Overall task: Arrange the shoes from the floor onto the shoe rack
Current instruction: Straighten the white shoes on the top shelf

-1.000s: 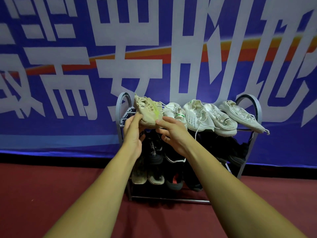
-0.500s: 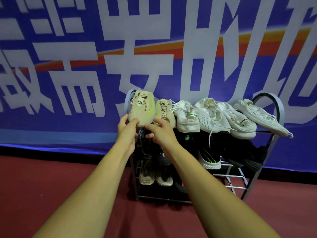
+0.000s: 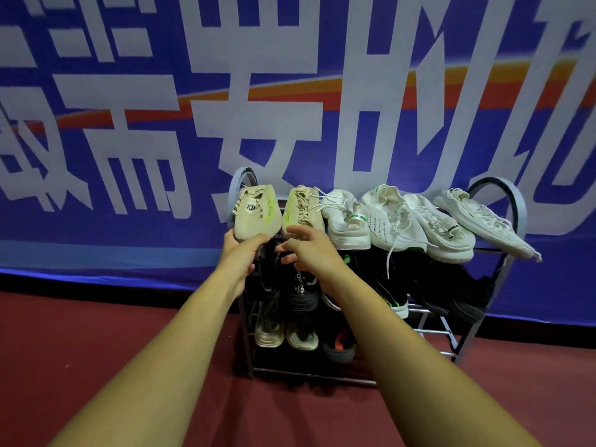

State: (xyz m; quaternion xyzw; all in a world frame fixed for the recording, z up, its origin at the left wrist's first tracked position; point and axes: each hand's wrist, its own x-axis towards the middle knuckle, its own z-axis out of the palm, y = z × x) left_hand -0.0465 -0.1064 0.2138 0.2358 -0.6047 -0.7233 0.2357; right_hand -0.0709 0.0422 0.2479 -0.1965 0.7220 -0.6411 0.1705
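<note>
Beige shoe (image 3: pixel 254 214): now seated on shoe rack (image 3: pixel 496 191) top tier; left hand (image 3: pixel 240 253) still gripping heel; right hand (image 3: pixel 309 250) released, fingers loose.

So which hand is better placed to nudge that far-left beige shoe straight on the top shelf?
Probably the left hand: its fingers are already at the toe of the far-left beige shoe. The right hand sits under the neighbouring beige shoe, fingers loose, and would have to cross over.
</note>
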